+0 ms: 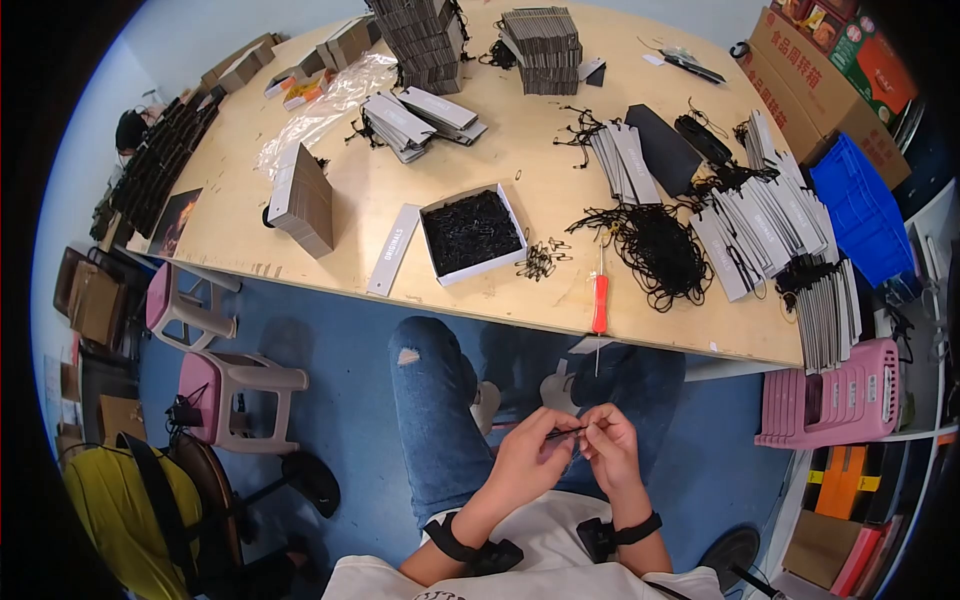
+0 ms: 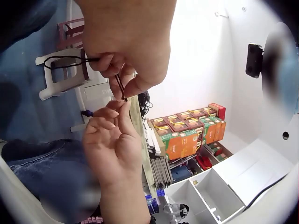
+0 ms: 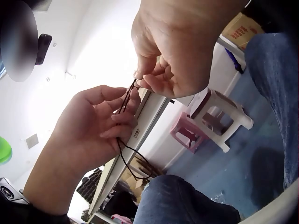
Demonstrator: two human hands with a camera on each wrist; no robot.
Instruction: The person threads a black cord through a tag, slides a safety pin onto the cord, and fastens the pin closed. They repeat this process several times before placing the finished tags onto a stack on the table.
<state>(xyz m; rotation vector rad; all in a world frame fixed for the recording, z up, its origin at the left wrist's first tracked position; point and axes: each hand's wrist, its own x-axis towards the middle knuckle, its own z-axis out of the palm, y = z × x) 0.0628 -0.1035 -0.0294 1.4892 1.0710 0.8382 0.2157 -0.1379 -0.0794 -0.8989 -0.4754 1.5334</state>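
Above the lap, a thin black looped cord [image 2: 86,60] runs between both hands. My left hand [image 1: 522,458] holds its doubled strands with curled fingers; in the right wrist view the strands [image 3: 125,101] cross that hand and a loop hangs below it. The thumb and fingertips of my right hand [image 1: 612,452] pinch the cord's end, close to the left fingertips. Whatever sits at that end is mostly hidden by the fingertips. On the table ahead are a white box [image 1: 472,232] of small black clips and a red-handled hook tool [image 1: 600,303].
Stacks of grey tags [image 1: 541,50] stand on the table [image 1: 370,200]. A heap of black cords [image 1: 660,255] lies right of the clip box, beside corded tags [image 1: 755,230]. Pink-topped stools [image 1: 240,385] stand at left. A pink basket [image 1: 830,395] and blue crate [image 1: 865,200] are at right.
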